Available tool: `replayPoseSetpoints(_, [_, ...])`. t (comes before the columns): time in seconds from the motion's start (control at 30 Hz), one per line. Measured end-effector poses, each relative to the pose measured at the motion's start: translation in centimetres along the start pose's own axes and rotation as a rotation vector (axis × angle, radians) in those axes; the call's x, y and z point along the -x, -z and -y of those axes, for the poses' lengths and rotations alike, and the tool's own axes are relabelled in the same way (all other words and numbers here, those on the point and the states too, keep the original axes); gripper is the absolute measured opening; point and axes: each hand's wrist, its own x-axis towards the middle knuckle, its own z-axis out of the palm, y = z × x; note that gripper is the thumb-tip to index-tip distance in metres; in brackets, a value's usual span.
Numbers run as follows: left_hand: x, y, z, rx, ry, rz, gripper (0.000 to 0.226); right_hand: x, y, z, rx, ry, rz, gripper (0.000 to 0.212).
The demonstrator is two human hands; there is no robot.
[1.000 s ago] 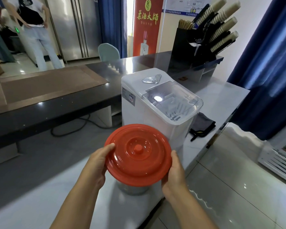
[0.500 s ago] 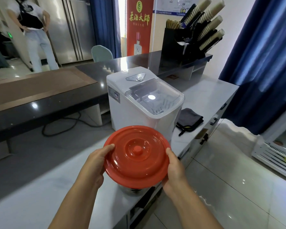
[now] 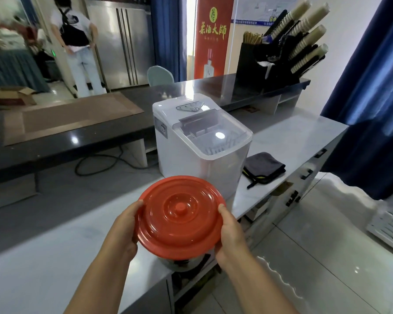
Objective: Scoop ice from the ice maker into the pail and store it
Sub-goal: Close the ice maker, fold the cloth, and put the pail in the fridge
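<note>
The steel pail [image 3: 187, 264], with the left hand [image 3: 123, 232] and right hand [image 3: 233, 232] gripping its red lid [image 3: 179, 217], has drawn back from the ice maker [image 3: 200, 146] to the counter [image 3: 43, 275] edge.

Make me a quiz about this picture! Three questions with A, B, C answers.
1. Where is the grey cloth?
A) on the counter, right of the ice maker
B) on the floor
C) in a drawer

2. What colour is the lid?
A) blue
B) orange-red
C) green

3. How is the lid held?
A) by one hand at the knob
B) by nobody
C) by the left hand and right hand at its rim

Answers:
1 A: the cloth lies folded beside the ice maker.
2 B: its whole top is orange-red.
3 C: a thumb sits on each side of the rim.
</note>
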Motion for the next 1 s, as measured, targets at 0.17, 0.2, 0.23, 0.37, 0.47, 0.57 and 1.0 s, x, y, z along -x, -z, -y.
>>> replayPoseSetpoints(0.17, [-0.5,3.1,-1.2,0.041,-0.017,-0.068,0.028,-0.6,-3.1,-1.3,0.038,-0.014,0.058,0.028])
replayPoseSetpoints(0.2, [-0.6,3.8,-1.5,0.053,-0.021,-0.083,0.027,-0.8,-3.7,-1.7,0.053,-0.020,0.077,0.028])
replayPoseSetpoints(0.23, [-0.8,4.5,-1.9,0.067,-0.024,-0.099,0.026,-1.0,-4.4,-2.1,0.069,-0.024,0.091,0.028])
replayPoseSetpoints(0.37, [-1.2,7.6,-3.4,0.111,-0.053,-0.138,0.027,-2.0,-7.8,-4.1,0.138,-0.029,0.135,0.029])
replayPoseSetpoints(0.47, [-1.7,9.7,-4.5,0.128,-0.076,-0.162,0.027,-2.4,-10.1,-5.2,0.178,-0.033,0.176,0.030])
replayPoseSetpoints(0.57, [-2.2,11.4,-5.4,0.149,-0.089,-0.191,0.025,-2.8,-12.2,-6.1,0.195,-0.051,0.192,0.029])
replayPoseSetpoints(1.0, [-3.6,14.4,-6.6,0.126,-0.021,-0.257,0.022,-4.7,-15.7,-8.5,0.217,-0.035,0.237,0.026])
